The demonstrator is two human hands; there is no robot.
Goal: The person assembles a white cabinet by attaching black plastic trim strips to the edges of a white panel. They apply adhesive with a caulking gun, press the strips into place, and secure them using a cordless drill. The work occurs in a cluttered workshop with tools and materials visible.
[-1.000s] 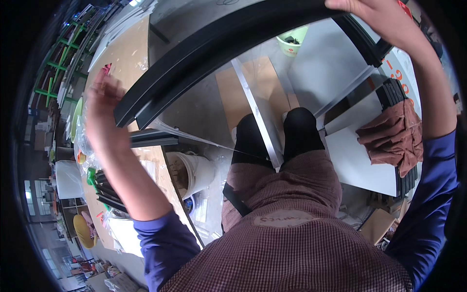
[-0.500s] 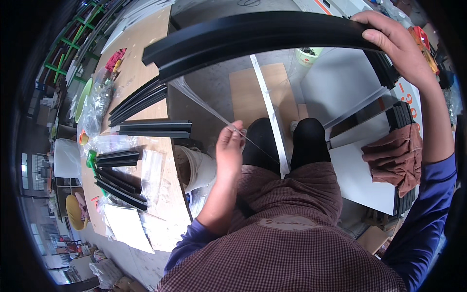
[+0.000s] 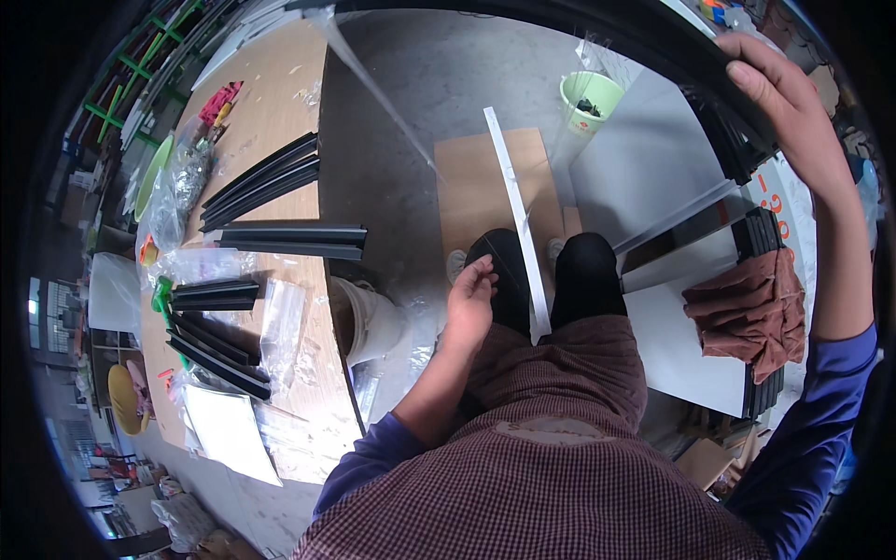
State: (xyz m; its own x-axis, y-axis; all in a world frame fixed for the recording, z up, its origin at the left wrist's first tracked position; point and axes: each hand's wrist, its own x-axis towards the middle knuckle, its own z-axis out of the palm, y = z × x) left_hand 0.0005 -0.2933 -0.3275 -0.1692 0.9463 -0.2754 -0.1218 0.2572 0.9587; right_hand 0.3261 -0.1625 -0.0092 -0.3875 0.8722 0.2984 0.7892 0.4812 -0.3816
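Observation:
My right hand (image 3: 770,89) grips the right end of a long black profile strip (image 3: 523,14), fingers over it and thumb along its near side. The strip arches across the top edge, partly out of view. From its left part hangs a narrow strip of clear film (image 3: 378,93), thinning toward my left thigh. My left hand (image 3: 473,303) is over that thigh, fingers curled together below the film's faint tail; whether they hold any of it cannot be made out. A white bar (image 3: 513,201) stands between my knees, over a brown board (image 3: 462,173).
On the wooden table (image 3: 285,89) at left lie several black profiles (image 3: 294,240), clear plastic bags (image 3: 187,191) and white sheets (image 3: 229,429). A white bucket (image 3: 373,322) stands beside it. At right are a brown cloth (image 3: 747,313), white panels (image 3: 686,350) and a green bin (image 3: 593,98).
The black profile has risen toward the top edge, with my right hand moving slightly right. The film now hangs farther up and away from my left hand, which has moved a little right and down.

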